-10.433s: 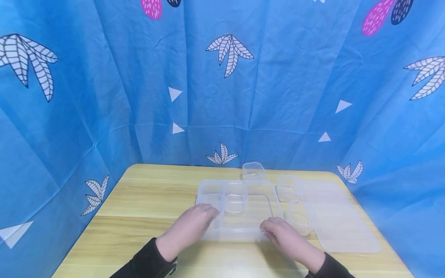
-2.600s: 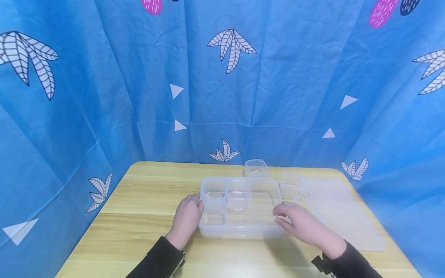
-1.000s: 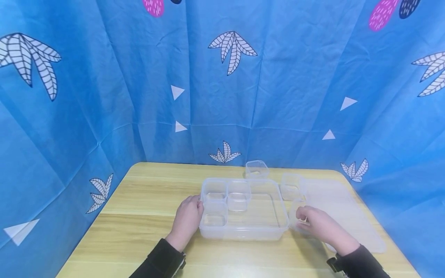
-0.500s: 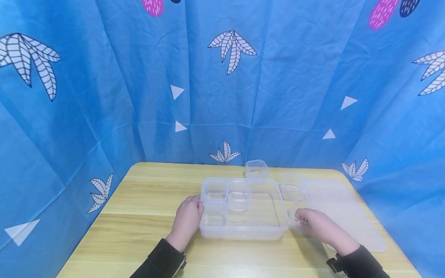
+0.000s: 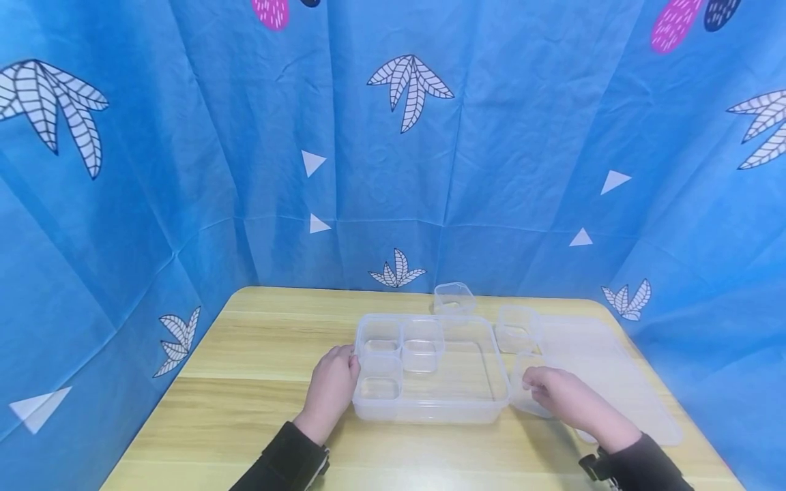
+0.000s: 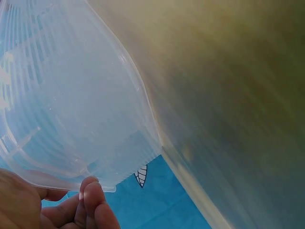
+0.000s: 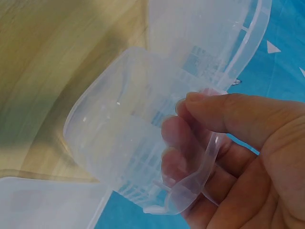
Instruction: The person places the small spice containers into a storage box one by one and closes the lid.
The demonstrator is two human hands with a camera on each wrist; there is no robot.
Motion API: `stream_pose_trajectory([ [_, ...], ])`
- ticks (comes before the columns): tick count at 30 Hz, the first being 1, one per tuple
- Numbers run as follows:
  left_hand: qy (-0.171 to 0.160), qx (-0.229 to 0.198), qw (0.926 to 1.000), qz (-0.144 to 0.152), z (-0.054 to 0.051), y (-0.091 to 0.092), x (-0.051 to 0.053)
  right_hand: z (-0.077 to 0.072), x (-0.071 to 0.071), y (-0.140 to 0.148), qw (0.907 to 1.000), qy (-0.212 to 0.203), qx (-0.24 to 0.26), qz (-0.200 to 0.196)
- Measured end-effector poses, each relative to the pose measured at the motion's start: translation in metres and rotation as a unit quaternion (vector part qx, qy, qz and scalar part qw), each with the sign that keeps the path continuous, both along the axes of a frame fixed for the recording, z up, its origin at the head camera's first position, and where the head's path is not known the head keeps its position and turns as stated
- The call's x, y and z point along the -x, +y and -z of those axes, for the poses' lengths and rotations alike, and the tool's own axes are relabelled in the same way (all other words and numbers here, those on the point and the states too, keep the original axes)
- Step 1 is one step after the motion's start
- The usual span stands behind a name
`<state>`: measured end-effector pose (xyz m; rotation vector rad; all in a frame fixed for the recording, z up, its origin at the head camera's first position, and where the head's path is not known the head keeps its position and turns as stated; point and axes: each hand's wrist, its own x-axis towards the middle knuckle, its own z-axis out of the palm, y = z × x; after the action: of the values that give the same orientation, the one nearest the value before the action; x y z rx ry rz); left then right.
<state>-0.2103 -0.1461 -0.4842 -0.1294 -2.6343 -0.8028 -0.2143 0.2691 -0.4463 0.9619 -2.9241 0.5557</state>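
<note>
A large clear plastic box (image 5: 430, 410) stands on the table with three small clear containers inside, at back left (image 5: 379, 331), front left (image 5: 381, 390) and back middle (image 5: 422, 349). My left hand (image 5: 331, 383) grips its left side; in the left wrist view, fingertips (image 6: 93, 191) curl at the box's rim (image 6: 71, 187). Just right of the box, my right hand (image 5: 561, 395) pinches the rim of another small clear container (image 7: 119, 124). The right wrist view shows thumb and forefinger together at that rim, other fingers seen through the clear wall.
Two more small containers stand behind, one past the box's back edge (image 5: 454, 300) and one by its back right corner (image 5: 517, 331). A flat frosted lid (image 5: 614, 382) lies at the right of the wooden table (image 5: 245, 382). A blue patterned curtain (image 5: 503, 150) surrounds the table.
Earlier my left hand was at the front-left container inside the box; it now holds the box's side. My right hand moved right from the box's edge to the small container and closed on its rim.
</note>
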Motion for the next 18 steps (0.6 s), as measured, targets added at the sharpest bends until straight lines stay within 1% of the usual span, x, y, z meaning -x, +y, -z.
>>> stream_pose_trajectory([
  [8,-0.007,-0.007,1.0,-0.001,-0.001,0.0,0.0,-0.01,-0.002,0.0,0.9999,-0.017,-0.002,-0.003],
  [15,-0.004,-0.003,1.0,-0.003,0.001,-0.001,0.0,-0.022,-0.002,0.001,0.9989,-0.043,0.01,-0.018],
  [18,0.0,-0.003,1.0,-0.001,0.001,-0.001,0.0,-0.028,-0.002,0.002,0.9991,-0.036,0.007,-0.023],
])
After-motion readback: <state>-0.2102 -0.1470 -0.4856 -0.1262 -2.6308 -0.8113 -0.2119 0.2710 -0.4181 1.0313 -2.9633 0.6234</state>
